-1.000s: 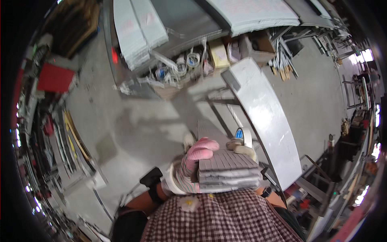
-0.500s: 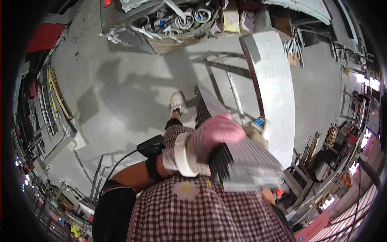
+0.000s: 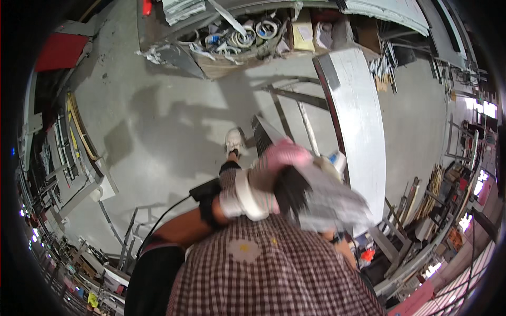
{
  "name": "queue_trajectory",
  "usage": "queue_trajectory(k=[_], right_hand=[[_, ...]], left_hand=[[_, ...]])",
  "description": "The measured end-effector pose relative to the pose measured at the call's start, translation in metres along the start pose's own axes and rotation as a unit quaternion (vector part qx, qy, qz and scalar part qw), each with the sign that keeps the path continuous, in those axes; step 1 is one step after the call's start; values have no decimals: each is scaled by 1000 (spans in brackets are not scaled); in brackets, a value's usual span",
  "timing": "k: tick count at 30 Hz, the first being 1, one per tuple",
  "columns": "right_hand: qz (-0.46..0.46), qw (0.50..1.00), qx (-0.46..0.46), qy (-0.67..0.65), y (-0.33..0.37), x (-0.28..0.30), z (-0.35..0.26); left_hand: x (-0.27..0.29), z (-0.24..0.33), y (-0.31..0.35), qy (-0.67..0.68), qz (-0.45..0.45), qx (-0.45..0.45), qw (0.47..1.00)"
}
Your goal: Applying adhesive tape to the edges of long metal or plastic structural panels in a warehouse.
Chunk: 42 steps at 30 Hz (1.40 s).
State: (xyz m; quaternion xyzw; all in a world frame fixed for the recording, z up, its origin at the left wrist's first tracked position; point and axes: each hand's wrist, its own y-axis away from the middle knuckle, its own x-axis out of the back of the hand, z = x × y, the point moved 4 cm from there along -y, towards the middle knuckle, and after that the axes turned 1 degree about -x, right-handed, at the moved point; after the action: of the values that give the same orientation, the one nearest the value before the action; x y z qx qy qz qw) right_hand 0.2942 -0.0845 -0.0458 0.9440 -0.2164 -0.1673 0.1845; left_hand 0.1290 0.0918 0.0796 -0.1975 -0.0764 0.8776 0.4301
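My left hand (image 3: 278, 164), in a pink and white glove, lies curled over the top of a stack of grey metal strips (image 3: 332, 203) that I hold against my chest. The stack is blurred and tilts down to the right. My right hand (image 3: 328, 167), in a pale glove, shows only in part at the stack's far edge and grips it there. Below the stack is my checked shirt (image 3: 274, 263). My white shoe (image 3: 233, 141) stands on the grey concrete floor ahead.
A long white panel (image 3: 361, 121) on a metal stand runs along my right. A cluttered bin with tape rolls (image 3: 247, 37) is ahead. Racks of bars (image 3: 68, 152) line the left; metal frames (image 3: 129, 239) lie lower left. A red box (image 3: 60, 51) sits far left.
The stack has swung from level to tilted down to the right and now blurs. The view has dropped, so my shoe and more of the floor show.
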Motion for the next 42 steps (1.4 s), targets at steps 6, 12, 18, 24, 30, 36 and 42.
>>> queue_trajectory(k=[6,12,18,24,30,36,42], right_hand=[[-31,996,-6,-81,-22,-13,-13],[-3,983,-169,-68,-15,-27,16],[-153,894,42,-420,-60,-36,-72],[252,875,355,-214,122,206,-266],[452,791,386,-142,312,316,-216],[584,725,294,-217,307,294,-96],[653,645,328,-224,286,305,-147]], left_hand=[[11,-6,-1,-32,19,32,999],[25,7,9,14,10,-6,1000],[-6,14,-31,-187,116,-34,975],[-175,-8,-28,13,-451,-83,889],[-172,-126,-10,-130,-455,334,815],[-178,-117,-73,97,-247,264,927],[-128,-67,-147,191,-81,185,961]])
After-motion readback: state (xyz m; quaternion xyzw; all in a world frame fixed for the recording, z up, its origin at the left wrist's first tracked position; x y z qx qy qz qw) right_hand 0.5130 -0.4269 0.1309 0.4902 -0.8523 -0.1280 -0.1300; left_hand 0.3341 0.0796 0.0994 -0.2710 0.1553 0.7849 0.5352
